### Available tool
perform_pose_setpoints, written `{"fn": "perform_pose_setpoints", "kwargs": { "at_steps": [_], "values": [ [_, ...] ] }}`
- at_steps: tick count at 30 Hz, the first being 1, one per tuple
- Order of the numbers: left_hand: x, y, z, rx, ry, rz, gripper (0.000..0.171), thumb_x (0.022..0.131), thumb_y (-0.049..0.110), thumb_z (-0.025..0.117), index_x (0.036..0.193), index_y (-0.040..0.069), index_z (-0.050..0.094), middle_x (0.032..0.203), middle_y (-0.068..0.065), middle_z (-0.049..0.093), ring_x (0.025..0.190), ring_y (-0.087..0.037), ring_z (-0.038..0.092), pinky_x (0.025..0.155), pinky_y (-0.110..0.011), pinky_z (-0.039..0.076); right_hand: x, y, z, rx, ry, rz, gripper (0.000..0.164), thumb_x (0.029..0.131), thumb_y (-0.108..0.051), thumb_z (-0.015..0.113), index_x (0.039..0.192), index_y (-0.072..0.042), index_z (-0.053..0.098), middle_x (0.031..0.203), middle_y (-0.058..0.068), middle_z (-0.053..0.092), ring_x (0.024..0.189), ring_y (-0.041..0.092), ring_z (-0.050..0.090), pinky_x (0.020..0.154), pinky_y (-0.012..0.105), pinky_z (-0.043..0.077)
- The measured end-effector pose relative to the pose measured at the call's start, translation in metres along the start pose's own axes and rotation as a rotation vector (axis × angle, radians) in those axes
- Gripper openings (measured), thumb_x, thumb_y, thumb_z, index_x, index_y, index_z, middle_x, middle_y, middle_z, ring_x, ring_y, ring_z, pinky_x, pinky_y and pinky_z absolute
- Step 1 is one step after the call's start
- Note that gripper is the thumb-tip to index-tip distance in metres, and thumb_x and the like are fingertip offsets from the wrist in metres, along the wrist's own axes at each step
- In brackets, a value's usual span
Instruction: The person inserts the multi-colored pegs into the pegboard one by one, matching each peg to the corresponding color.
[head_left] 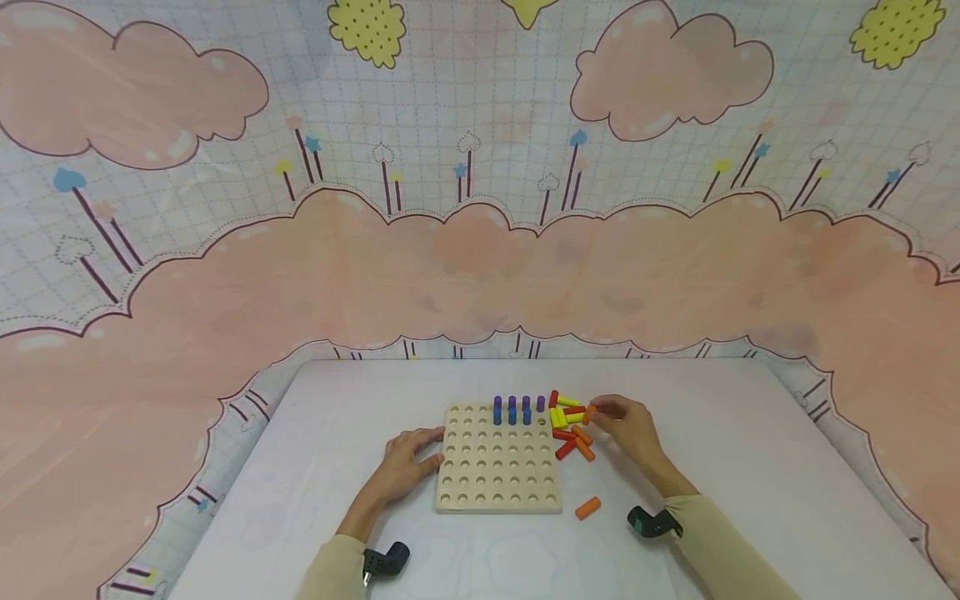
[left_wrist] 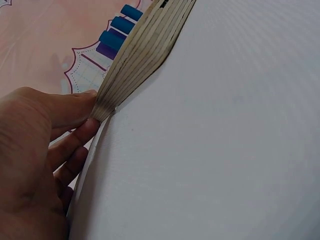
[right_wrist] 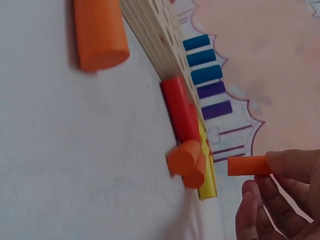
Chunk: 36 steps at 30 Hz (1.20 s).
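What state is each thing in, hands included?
Board: flat on table, partly filled
Purple pegs: four, upright in far row
Blue pegs: three, upright in second row
Yellow pegs: loose, right of board
Red pegs: loose, right of board
Held orange peg: raised off table
Other orange pegs: lying loose
Left hand: touching board's left edge
Right hand: pinching held orange peg

It looks like a tabletop booth: cartoon-cloud backdrop (head_left: pixel 480 275) around a white table (head_left: pixel 300 467).
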<state>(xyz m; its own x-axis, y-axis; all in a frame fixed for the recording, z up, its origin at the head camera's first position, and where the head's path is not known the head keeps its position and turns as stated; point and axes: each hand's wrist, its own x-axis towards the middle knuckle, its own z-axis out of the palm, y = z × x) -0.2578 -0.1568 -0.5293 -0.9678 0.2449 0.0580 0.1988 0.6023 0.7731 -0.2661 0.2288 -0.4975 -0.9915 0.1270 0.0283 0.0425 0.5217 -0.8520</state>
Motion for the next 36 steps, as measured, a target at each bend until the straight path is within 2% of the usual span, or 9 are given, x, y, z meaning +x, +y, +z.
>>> {"fn": "perform_pose_setpoints", "kwargs": {
  "at_steps": [10, 19, 27, 36],
  "values": [
    [-0.001, -0.001, 0.001, 0.009, 0.003, -0.013, 0.046, 0.092, 0.019, 0.068, 0.136, 0.015, 0.059, 0.134, -0.001, 0.063, 0.133, -0.027, 0.043, 0.117, -0.054, 0.015, 0.000, -0.016, 0.020, 0.025, -0.025, -0.007, 0.025, 0.094, -0.017, 0.066, 0.118, -0.008, 0.068, 0.118, 0.013, 0.069, 0.110, 0.030, 0.063, 0.093, 0.039, 0.056],
    [-0.001, 0.000, 0.001, -0.002, 0.008, -0.007, 0.045, 0.091, 0.018, 0.068, 0.135, 0.015, 0.059, 0.133, -0.001, 0.063, 0.132, -0.027, 0.044, 0.117, -0.053, 0.015, 0.003, -0.028, 0.038, 0.045, -0.032, -0.028, 0.023, 0.092, -0.014, 0.068, 0.115, -0.008, 0.069, 0.116, 0.013, 0.070, 0.110, 0.030, 0.064, 0.088, 0.033, 0.058],
    [-0.001, 0.001, 0.001, -0.003, 0.012, -0.012, 0.045, 0.091, 0.018, 0.069, 0.135, 0.015, 0.059, 0.133, -0.001, 0.063, 0.131, -0.027, 0.045, 0.117, -0.052, 0.015, 0.010, -0.029, 0.049, 0.048, -0.038, -0.089, 0.019, 0.089, -0.008, 0.071, 0.108, -0.006, 0.072, 0.110, 0.013, 0.072, 0.104, 0.030, 0.067, 0.090, 0.039, 0.057],
    [-0.001, 0.001, 0.001, -0.001, 0.007, -0.010, 0.045, 0.091, 0.018, 0.068, 0.135, 0.015, 0.059, 0.133, -0.001, 0.063, 0.132, -0.027, 0.044, 0.116, -0.054, 0.016, 0.011, -0.033, 0.054, 0.025, -0.039, -0.079, 0.019, 0.087, -0.007, 0.072, 0.106, -0.008, 0.073, 0.109, 0.011, 0.073, 0.102, 0.027, 0.068, 0.091, 0.040, 0.056]
  ]
}}
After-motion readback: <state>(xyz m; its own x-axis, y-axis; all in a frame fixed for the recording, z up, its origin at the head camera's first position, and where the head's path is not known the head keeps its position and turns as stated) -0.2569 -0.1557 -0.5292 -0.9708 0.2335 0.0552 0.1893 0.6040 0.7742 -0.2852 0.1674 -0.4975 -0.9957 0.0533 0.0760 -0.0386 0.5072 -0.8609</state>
